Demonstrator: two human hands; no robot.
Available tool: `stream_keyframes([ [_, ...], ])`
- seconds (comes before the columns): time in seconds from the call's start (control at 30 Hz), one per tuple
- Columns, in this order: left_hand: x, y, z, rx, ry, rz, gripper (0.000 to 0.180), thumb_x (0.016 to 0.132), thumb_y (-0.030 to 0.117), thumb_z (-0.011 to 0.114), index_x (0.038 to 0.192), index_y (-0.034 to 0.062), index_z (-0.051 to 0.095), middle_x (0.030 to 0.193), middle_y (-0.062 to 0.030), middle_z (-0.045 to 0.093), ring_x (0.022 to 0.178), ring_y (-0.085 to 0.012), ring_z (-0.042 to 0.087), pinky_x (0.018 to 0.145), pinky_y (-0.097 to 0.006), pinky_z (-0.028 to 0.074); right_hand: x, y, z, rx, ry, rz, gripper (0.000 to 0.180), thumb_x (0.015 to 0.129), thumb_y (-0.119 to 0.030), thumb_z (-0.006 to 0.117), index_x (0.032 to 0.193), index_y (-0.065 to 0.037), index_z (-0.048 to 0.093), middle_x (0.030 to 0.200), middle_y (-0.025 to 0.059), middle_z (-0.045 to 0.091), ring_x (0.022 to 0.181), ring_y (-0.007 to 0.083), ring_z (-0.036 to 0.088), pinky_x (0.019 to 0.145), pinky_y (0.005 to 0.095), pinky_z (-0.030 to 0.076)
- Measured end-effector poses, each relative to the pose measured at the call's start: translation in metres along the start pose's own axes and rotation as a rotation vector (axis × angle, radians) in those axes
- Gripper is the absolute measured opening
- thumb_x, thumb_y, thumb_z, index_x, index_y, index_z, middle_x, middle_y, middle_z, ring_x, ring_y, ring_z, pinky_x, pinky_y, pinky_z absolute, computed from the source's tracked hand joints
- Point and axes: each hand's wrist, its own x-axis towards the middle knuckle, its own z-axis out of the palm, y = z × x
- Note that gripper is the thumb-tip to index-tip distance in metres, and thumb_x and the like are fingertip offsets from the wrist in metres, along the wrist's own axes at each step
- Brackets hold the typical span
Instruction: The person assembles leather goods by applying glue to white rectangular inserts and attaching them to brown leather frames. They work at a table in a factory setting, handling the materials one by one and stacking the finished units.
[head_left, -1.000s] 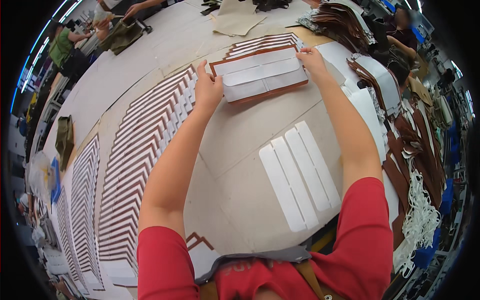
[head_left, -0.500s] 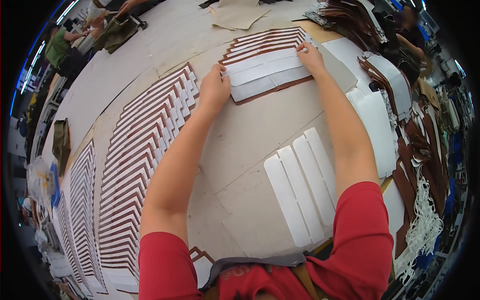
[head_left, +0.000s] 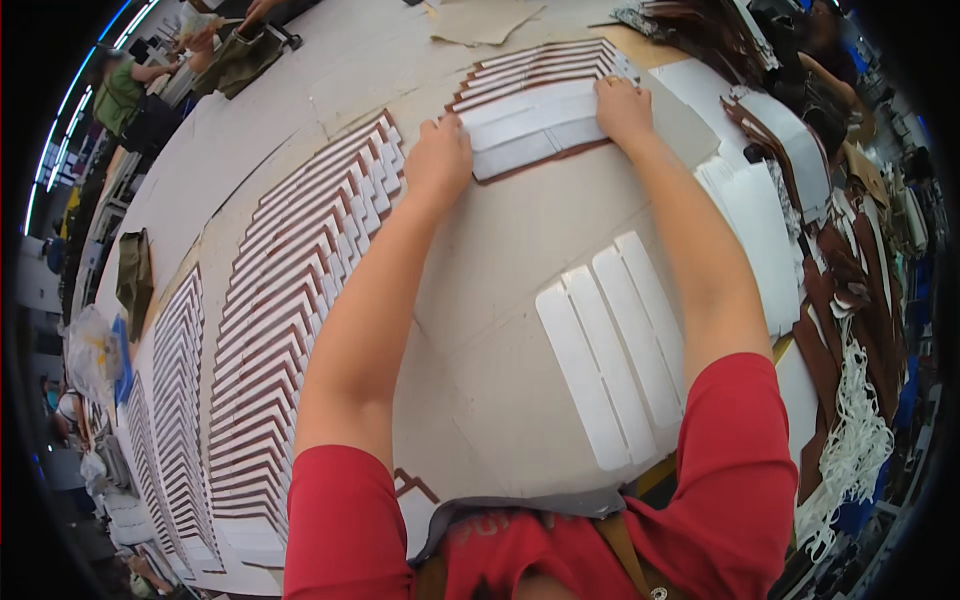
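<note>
At the far middle of the table, a white strip [head_left: 535, 112] lies across the front panel of an overlapped row of brown-edged white panels [head_left: 540, 62]. My left hand [head_left: 440, 163] is closed at the strip's left end, its fingers curled over the edge. At the other end my right hand [head_left: 624, 112] is also closed, with the fingertips partly hidden. Below the strip shows the lighter face of the front panel [head_left: 535, 148], with a brown edge along its near side. Several loose white strips [head_left: 600, 360] lie side by side nearer to me, left of my right upper arm.
Long overlapped rows of brown-edged panels [head_left: 285, 310] cover the table's left side. At the right are a white sheet stack [head_left: 750, 230], brown pieces [head_left: 830, 270] and tangled white cord [head_left: 850, 430]. A beige sheet [head_left: 485, 20] lies at the far edge. Another person [head_left: 120, 95] stands far left.
The white strip now sits lower and flatter on the front panel. My right hand's fingers have moved from a pinch on its top corner to around its right end. The whole view has shifted slightly.
</note>
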Motion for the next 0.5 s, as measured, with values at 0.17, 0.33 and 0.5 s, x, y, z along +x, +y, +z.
stream_keyframes([
  [0.17, -0.064, 0.029, -0.047, -0.251, -0.045, 0.264, 0.018, 0.087, 0.021, 0.054, 0.099, 0.0071, 0.055, 0.091, -0.0124, 0.056, 0.079, -0.0299, 0.058, 0.069, -0.039, 0.047, -0.021, 0.012, -0.033, 0.172, 0.163, 0.095, 0.027, 0.089, -0.021, 0.045, 0.111, -0.010, 0.057, 0.104, 0.0091, 0.063, 0.096, 0.0256, 0.058, 0.081, 0.0398, 0.042],
  [0.33, -0.220, 0.069, -0.092, -0.420, -0.493, 0.591, 0.014, 0.081, 0.017, 0.061, 0.087, 0.0045, 0.058, 0.088, -0.0114, 0.055, 0.083, -0.0269, 0.055, 0.070, -0.035, 0.046, -0.084, 0.009, -0.110, 0.583, -0.105, -0.131, 0.027, 0.089, -0.025, 0.052, 0.106, -0.005, 0.059, 0.091, 0.0098, 0.065, 0.082, 0.0216, 0.060, 0.074, 0.0321, 0.045],
  [0.5, -0.297, 0.104, -0.087, -0.205, -0.512, 0.727, 0.020, 0.076, 0.018, 0.063, 0.084, 0.0007, 0.056, 0.087, -0.0125, 0.053, 0.083, -0.0278, 0.054, 0.074, -0.034, 0.046, -0.190, -0.019, -0.198, 0.752, -0.163, -0.119, 0.024, 0.087, -0.022, 0.056, 0.100, -0.002, 0.061, 0.080, 0.0098, 0.064, 0.071, 0.0189, 0.058, 0.067, 0.0283, 0.046],
])
